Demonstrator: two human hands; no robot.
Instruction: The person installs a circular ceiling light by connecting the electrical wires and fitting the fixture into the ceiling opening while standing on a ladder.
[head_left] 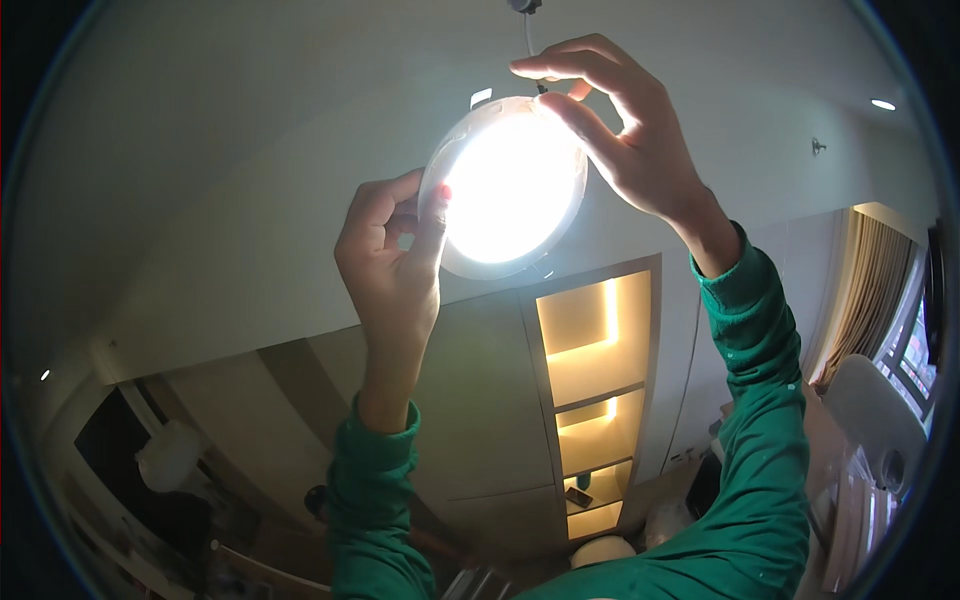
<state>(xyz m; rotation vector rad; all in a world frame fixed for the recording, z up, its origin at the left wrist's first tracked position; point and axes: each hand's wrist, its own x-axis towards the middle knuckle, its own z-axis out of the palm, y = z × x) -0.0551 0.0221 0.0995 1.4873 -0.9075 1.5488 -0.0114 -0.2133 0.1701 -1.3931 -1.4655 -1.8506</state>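
Observation:
A round ceiling light (pixel 515 185), lit a glaring white with a pale rim, hangs tilted just under the ceiling. My left hand (pixel 395 240) grips its left rim, thumb on the front and fingers behind. At the upper right of the rim is my right hand (pixel 630 130), its thumb near the edge and its fingers spread apart above. A thin cable (pixel 528 35) runs from a grey fitting (pixel 524 5) on the ceiling down to a small dark connector (pixel 541 88) at the light's top, close to my right fingertips. The back of the light is hidden.
Beyond my arms stands a tall cabinet with lit shelves (pixel 600 390). A small recessed spotlight (pixel 883 104) and a little metal ceiling fitting (pixel 818 147) are at the right. Curtains (pixel 870 280) hang by a window, near a pale chair back (pixel 880 410). Smooth ceiling (pixel 250 150) spans the top.

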